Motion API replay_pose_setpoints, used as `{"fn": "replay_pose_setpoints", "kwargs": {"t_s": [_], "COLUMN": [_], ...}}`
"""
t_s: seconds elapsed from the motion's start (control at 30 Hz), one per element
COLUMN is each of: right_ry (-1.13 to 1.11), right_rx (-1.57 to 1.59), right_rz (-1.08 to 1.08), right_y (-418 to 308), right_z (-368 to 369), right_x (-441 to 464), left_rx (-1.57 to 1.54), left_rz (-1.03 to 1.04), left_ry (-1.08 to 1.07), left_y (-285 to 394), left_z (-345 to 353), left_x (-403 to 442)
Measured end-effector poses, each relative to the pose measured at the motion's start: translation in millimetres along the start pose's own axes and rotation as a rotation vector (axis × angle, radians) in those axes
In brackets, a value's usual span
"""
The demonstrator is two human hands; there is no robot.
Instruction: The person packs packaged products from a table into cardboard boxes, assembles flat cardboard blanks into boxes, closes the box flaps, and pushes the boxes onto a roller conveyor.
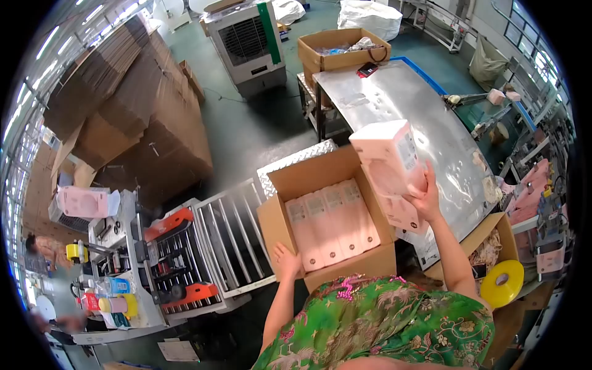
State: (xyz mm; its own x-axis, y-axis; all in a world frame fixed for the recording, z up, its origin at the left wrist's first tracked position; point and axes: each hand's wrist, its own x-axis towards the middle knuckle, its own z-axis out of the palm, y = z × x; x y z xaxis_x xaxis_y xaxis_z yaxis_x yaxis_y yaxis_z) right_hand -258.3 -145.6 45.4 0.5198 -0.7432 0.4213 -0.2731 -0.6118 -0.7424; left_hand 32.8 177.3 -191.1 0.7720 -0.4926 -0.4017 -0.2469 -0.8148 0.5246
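An open cardboard box (350, 271) stands in front of me with its flaps up. Inside, several pink packs (333, 225), which look like wrapped tissue packs, are lined up in a row. My left hand (285, 262) grips the left side of the box at its flap. Over the box's right side, my right hand (424, 196) is closed around a pink pack (385, 154), lifted and tilted. Below that hand, more pink packaging (401, 213) shows; I cannot tell whether it belongs to the same pack.
A metal table (444, 142) lies to the right, with a filled carton (342, 46) beyond it. To the left are a roller conveyor (228, 234) and a taping machine (179, 259). Stacked flat cardboard (142, 117) and an air cooler (243, 43) stand farther back. Yellow tape (501, 283) sits at right.
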Motion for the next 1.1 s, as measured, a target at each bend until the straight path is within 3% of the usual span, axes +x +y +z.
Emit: {"fn": "replay_pose_setpoints", "kwargs": {"t_s": [0.1, 0.23, 0.4, 0.5, 0.57, 0.63, 0.73, 0.83, 0.87, 0.9, 0.97, 1.03, 1.07, 1.1], "right_ry": [-0.031, -0.137, -0.202, -0.255, -0.363, -0.414, -0.733, -0.851, -0.853, -0.855, -0.617, -0.300, -0.338, -0.298], "right_rx": [0.173, 0.295, 0.145, 0.182, -0.215, -0.121, 0.580, 0.422, 0.372, 0.322, 0.120, -0.250, -0.278, -0.425], "right_rz": [0.039, -0.031, 0.009, 0.073, 0.139, -0.050, 0.366, 0.580, 0.543, 0.503, 0.308, -0.100, 0.073, -0.074], "right_y": [-16.4, -31.5, -52.9, -22.0, -16.8, 14.9, -0.1, -48.2, -37.4, -22.0, -26.4, 65.3, -34.0, -2.3], "right_z": [12.1, 46.2, 119.8, 191.2, 236.5, 287.5, 310.4, 252.9, 245.3, 232.1, 189.6, 169.0, 122.8, 107.6], "right_x": [-37.1, -63.7, -59.7, -66.2, -72.2, -90.1, -100.8, -84.8, -87.0, -90.1, -91.2, -111.5, -79.6, -91.4], "left_rx": [-0.209, -0.255, -0.300, -0.323, -0.319, -0.327, -0.324, -0.128, -0.046, -0.012, 0.059, 0.213, 0.296, 0.380], "left_rz": [-0.090, -0.068, -0.032, -0.027, 0.043, 0.123, 0.136, 0.092, 0.072, 0.084, 0.107, 0.135, 0.133, 0.130], "left_ry": [-0.050, -0.044, 0.004, 0.023, 0.069, 0.111, 0.109, 0.134, 0.148, 0.157, 0.183, 0.200, 0.177, 0.156], "left_y": [6.3, 4.7, 3.6, 11.8, 10.1, 4.7, -1.2, 14.5, 26.0, 34.6, 53.0, 77.6, 91.0, 98.9], "left_z": [5.5, 6.6, 13.2, 4.4, 5.3, 5.9, 4.5, -6.9, -13.8, -14.9, -14.3, -16.5, -20.1, -23.3], "left_x": [4.6, 7.0, 8.0, -0.6, -5.0, -12.8, -12.2, -15.5, -18.4, -16.1, -9.6, -11.0, -15.9, -15.7]}}
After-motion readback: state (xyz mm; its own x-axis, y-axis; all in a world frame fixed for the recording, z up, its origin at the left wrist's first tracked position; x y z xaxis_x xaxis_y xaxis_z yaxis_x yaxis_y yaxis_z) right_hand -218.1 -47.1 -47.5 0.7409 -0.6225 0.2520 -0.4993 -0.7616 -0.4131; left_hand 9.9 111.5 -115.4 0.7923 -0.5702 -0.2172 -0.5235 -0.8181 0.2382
